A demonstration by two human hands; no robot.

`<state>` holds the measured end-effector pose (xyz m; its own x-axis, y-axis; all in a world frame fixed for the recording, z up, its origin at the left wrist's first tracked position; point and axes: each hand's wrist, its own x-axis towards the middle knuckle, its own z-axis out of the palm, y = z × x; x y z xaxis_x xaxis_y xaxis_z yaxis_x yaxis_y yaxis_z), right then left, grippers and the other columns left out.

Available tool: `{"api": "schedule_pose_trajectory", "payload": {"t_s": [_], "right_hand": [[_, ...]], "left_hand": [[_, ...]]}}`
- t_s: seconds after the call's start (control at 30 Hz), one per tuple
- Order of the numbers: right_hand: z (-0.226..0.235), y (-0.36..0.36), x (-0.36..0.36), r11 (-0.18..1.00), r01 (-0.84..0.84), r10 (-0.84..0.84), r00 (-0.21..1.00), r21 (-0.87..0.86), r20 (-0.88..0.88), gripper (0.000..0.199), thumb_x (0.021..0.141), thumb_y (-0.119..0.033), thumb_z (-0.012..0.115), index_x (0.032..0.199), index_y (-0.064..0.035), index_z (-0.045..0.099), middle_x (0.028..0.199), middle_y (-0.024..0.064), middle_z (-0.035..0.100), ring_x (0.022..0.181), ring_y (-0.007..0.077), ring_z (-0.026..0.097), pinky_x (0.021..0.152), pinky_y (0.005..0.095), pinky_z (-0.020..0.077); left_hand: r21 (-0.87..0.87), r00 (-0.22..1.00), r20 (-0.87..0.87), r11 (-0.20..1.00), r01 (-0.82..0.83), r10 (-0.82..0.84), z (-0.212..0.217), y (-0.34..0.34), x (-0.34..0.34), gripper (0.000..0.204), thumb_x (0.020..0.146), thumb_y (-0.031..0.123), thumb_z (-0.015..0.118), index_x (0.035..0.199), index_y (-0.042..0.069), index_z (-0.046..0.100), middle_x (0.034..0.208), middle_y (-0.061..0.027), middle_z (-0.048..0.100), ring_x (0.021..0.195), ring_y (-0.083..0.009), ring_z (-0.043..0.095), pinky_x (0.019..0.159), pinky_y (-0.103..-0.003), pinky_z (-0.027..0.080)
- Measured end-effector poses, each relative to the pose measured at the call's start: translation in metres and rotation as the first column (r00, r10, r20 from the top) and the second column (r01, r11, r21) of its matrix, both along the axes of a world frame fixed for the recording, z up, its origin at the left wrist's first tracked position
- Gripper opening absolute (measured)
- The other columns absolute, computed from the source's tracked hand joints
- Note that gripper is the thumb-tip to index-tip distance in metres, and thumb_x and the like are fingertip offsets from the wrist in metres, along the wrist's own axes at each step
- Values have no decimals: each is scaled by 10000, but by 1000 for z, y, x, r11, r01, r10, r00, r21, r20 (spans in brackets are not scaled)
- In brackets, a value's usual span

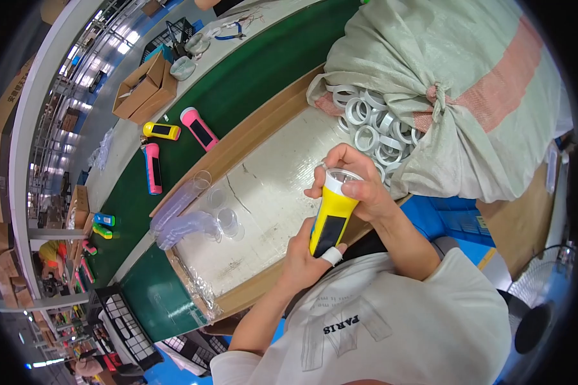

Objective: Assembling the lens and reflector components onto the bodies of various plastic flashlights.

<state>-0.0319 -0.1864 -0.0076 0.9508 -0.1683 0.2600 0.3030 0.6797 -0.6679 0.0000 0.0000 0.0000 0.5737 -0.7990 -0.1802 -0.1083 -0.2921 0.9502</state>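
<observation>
A yellow flashlight (338, 208) with a dark rectangular panel is held in front of my chest, its head tilted up and away. My left hand (300, 260) wraps around its lower body; a white band circles one finger. At the top, my right hand (359, 179) grips the white ring (341, 182) around the flashlight's head, with fingers and thumb on opposite sides. A clear round lens shows inside that ring. Beyond my right hand, several loose white rings (366, 137) spill from the mouth of a large woven sack (453, 83).
A cardboard-edged tray (263, 186) holds stacked clear lenses (192, 228) and loose clear discs (227, 218). Behind it, a green conveyor belt (250, 83) carries pink (200, 128) and yellow flashlights (162, 131). An open cardboard box (145, 90) and blue-handled pliers (231, 32) lie on the far ledge.
</observation>
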Motion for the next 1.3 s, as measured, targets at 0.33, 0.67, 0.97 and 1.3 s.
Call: {"api": "schedule_pose_trajectory", "payload": {"t_s": [0.33,0.67,0.97,1.3], "right_hand": [[-5,-22,-26,-210,5,-526,842,-978,117,374,728,-239,772,968,-16,591,1153,238,528,1062,381,506,900,413,433],[0,-29,-16,-420,72,-253,948,-905,193,192,785,-173,690,887,-30,611,1174,240,525,1066,392,517,913,423,428],[2,9,73,988,-86,139,861,130,-489,389,1002,-352,394,885,-46,606,1086,193,617,877,250,662,711,319,553],[-33,26,98,905,-129,328,820,406,-469,444,991,-471,358,888,-107,590,1028,224,636,731,225,646,645,304,538]], "left_hand": [[-244,965,95,945,-216,245,0,-46,158,540,875,266,651,1294,-4,441,987,-123,607,877,-170,590,698,-311,479],[231,159,972,818,-526,-172,-36,63,209,270,675,62,641,944,58,663,940,-107,647,977,-279,563,874,-414,423],[129,538,832,896,-426,136,-24,70,209,173,798,58,630,950,34,708,909,-151,621,906,-308,567,810,-382,438],[-149,986,-19,975,-164,163,16,-10,181,211,811,71,698,1007,8,650,840,-9,636,751,-64,566,625,-227,451]]}}
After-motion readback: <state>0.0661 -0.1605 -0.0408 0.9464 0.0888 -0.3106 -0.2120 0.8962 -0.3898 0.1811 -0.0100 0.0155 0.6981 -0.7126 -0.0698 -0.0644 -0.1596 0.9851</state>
